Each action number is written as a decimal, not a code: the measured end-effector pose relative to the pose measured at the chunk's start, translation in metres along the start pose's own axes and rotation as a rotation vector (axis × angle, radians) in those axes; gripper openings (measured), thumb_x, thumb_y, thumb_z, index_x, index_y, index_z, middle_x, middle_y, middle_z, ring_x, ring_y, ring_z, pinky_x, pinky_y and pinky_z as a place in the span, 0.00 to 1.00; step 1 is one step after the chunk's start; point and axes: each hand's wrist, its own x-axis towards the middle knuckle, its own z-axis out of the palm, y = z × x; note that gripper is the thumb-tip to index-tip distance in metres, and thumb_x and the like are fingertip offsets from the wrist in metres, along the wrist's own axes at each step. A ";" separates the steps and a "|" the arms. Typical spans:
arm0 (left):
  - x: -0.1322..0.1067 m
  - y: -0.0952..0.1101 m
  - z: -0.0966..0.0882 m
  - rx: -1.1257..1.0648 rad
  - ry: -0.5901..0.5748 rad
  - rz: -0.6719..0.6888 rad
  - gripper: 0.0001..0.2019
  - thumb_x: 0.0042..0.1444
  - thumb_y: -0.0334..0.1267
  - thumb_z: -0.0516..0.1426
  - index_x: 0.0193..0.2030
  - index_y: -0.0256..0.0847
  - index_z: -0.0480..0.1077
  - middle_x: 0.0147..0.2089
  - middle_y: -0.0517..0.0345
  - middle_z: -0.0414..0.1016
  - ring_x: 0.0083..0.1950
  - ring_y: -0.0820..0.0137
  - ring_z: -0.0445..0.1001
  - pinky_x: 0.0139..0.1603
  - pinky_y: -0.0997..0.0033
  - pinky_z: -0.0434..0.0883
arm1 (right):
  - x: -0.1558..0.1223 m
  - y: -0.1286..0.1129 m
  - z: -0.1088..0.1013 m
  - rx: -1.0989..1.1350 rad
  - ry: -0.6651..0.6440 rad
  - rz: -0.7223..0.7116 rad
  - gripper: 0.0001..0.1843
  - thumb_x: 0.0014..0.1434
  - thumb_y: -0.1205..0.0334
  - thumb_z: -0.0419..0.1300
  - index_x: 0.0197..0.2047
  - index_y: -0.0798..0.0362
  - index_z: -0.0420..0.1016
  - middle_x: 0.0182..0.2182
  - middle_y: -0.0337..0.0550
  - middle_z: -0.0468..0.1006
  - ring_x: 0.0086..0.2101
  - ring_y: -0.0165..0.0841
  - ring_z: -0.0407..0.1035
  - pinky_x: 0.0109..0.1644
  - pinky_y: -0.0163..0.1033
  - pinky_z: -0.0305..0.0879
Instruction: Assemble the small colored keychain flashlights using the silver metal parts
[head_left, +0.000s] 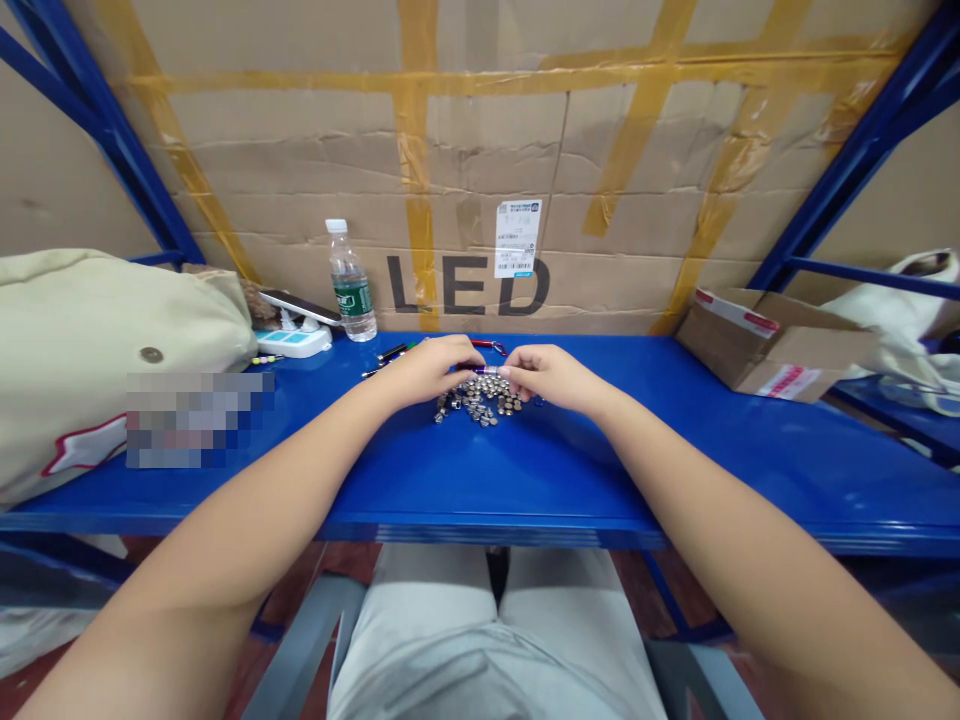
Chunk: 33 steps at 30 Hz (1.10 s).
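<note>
Both my hands meet over a pile of several small silvery metal parts point(478, 402) on the blue shelf point(525, 470). My left hand point(435, 366) and my right hand point(551, 377) pinch a small purple and silver cylinder point(486, 371) between their fingertips, just above the pile. Fingers of both hands are curled closed round it. A red-handled item point(491, 346) lies just behind my hands, and thin pens point(390, 354) lie to the left of my left hand.
A plastic water bottle point(351, 285) stands at the back left beside a phone point(298, 306) on a white power strip point(294, 342). A beige bag point(97, 350) fills the left. An open cardboard box point(772, 345) sits at right. A large taped carton point(480, 160) forms the back.
</note>
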 end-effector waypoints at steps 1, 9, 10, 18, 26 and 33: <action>0.000 0.001 0.000 0.016 0.022 0.007 0.09 0.59 0.34 0.53 0.44 0.39 0.71 0.41 0.53 0.71 0.43 0.69 0.70 0.45 0.70 0.67 | -0.001 -0.001 0.000 0.041 -0.030 0.013 0.11 0.56 0.57 0.58 0.26 0.54 0.66 0.20 0.35 0.71 0.21 0.25 0.65 0.25 0.32 0.60; 0.002 0.006 0.002 0.314 0.210 0.045 0.10 0.62 0.39 0.51 0.41 0.40 0.72 0.40 0.53 0.72 0.42 0.68 0.70 0.42 0.68 0.66 | 0.000 0.002 0.004 0.582 -0.115 0.163 0.14 0.55 0.54 0.60 0.27 0.54 0.62 0.20 0.33 0.66 0.20 0.22 0.59 0.23 0.30 0.55; 0.002 0.006 0.002 0.316 0.227 0.042 0.10 0.61 0.39 0.51 0.40 0.40 0.73 0.40 0.52 0.72 0.41 0.68 0.70 0.41 0.68 0.67 | 0.000 0.002 0.004 0.610 -0.112 0.170 0.14 0.55 0.55 0.60 0.28 0.54 0.62 0.20 0.33 0.65 0.20 0.22 0.59 0.23 0.30 0.55; 0.004 0.001 0.001 0.027 0.216 -0.055 0.08 0.55 0.39 0.58 0.40 0.39 0.71 0.39 0.55 0.73 0.41 0.69 0.71 0.43 0.70 0.67 | 0.000 -0.001 0.007 0.532 -0.086 0.137 0.13 0.58 0.55 0.57 0.28 0.53 0.61 0.20 0.33 0.65 0.20 0.22 0.58 0.23 0.30 0.55; 0.005 0.010 0.002 -0.426 0.075 -0.419 0.17 0.62 0.47 0.48 0.36 0.37 0.71 0.26 0.58 0.71 0.23 0.75 0.67 0.26 0.74 0.65 | 0.002 0.002 0.002 0.420 -0.048 0.080 0.12 0.58 0.55 0.56 0.28 0.53 0.61 0.22 0.34 0.66 0.20 0.23 0.58 0.22 0.30 0.54; 0.009 0.006 0.008 -0.448 0.149 -0.486 0.19 0.62 0.48 0.46 0.30 0.38 0.69 0.26 0.58 0.70 0.22 0.74 0.65 0.26 0.72 0.65 | 0.002 0.002 0.003 0.328 -0.058 0.087 0.13 0.59 0.55 0.55 0.27 0.53 0.61 0.21 0.34 0.66 0.19 0.22 0.59 0.21 0.30 0.53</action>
